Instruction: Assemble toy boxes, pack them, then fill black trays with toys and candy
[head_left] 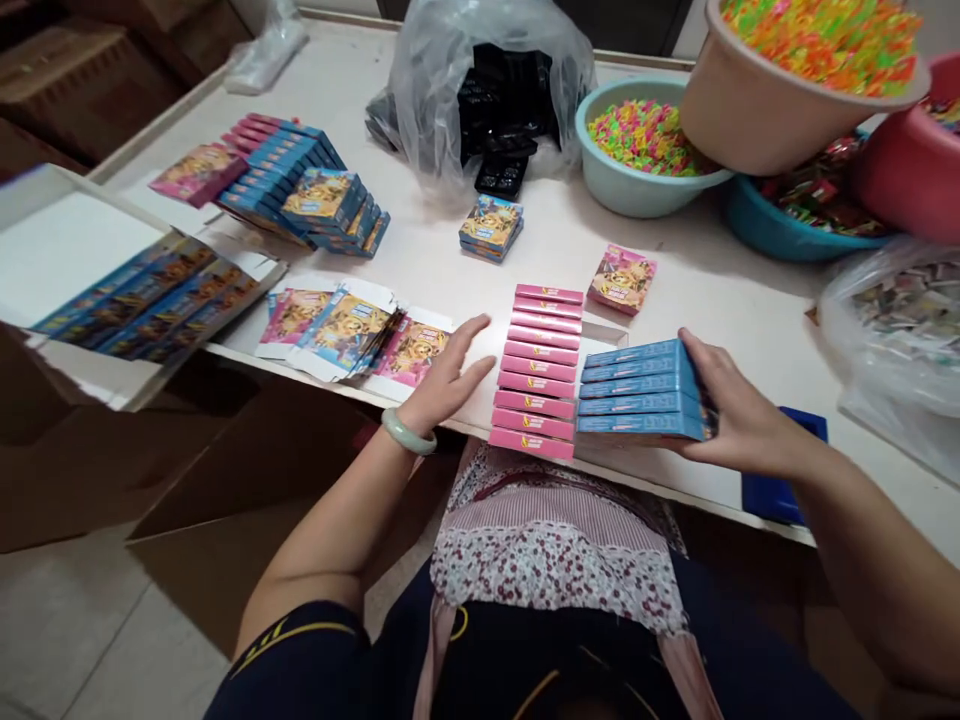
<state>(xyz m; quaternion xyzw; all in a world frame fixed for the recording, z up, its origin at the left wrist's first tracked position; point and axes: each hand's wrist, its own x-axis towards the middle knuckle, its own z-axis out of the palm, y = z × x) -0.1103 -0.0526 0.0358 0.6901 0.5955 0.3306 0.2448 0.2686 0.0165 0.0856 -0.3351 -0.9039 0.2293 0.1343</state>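
Observation:
A row of several pink boxes [537, 370] stands on edge near the front of the table, their narrow sides facing up. Against its right side is a shorter row of blue boxes [630, 390]. My right hand [731, 405] is wrapped round the right end of the blue boxes, its thumb at the near side; some fingers are hidden behind them. My left hand [454, 380], with a pale green bangle on the wrist, is just left of the pink row. Its fingers are apart and hold nothing. Flat unfolded pink and blue cartons [345, 330] lie left of it.
An open white carton [67, 240] holding blue boxes stands left, near stacked blue and pink boxes [277, 175]. Behind are a plastic bag of black trays [510, 100] and tubs of colourful small pieces [645, 145]. Single pink [622, 278] and stacked blue boxes [491, 228] lie mid-table.

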